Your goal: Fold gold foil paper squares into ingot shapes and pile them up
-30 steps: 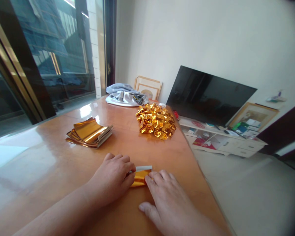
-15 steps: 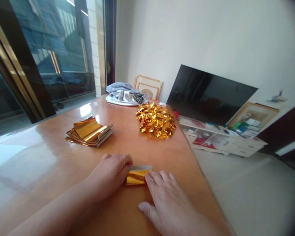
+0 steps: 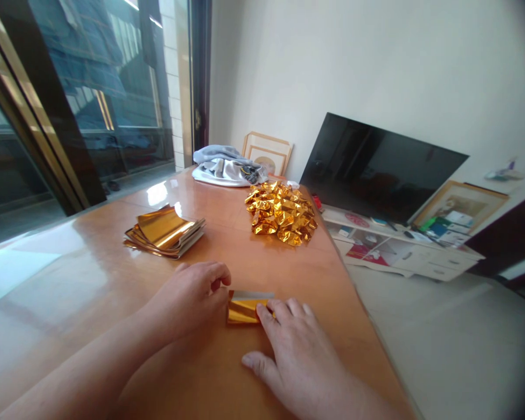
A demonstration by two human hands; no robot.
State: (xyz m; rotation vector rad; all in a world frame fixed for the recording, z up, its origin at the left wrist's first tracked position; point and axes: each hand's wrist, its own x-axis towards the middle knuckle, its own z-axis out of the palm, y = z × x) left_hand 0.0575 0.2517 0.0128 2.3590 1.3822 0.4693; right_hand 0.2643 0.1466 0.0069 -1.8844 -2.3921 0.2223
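Note:
A small sheet of gold foil paper (image 3: pixel 244 312), folded into a narrow strip with a pale grey band along its far side, lies flat on the wooden table (image 3: pixel 192 373). My right hand (image 3: pixel 300 344) rests on the strip's right end, fingers stretched out and thumb spread to the left. At the strip's left end is my left hand (image 3: pixel 192 300), its fingers loosely bent and a gap showing between thumb and forefinger. Its thumb tip is at the strip's edge; whether it touches is hard to see.
Beyond my left hand sits a stack of gold foil sheets (image 3: pixel 166 233). Farther right is a heap of folded gold foil pieces (image 3: pixel 282 214), near the table's right edge. Bundled grey cloth (image 3: pixel 225 169) lies at the far end. A television (image 3: pixel 376 169) stands on a white cabinet (image 3: pixel 424 259).
My left hand has drawn slightly back and up from the strip, its thumb and forefinger parting. My right hand stays on the strip. The whole view has shifted slightly.

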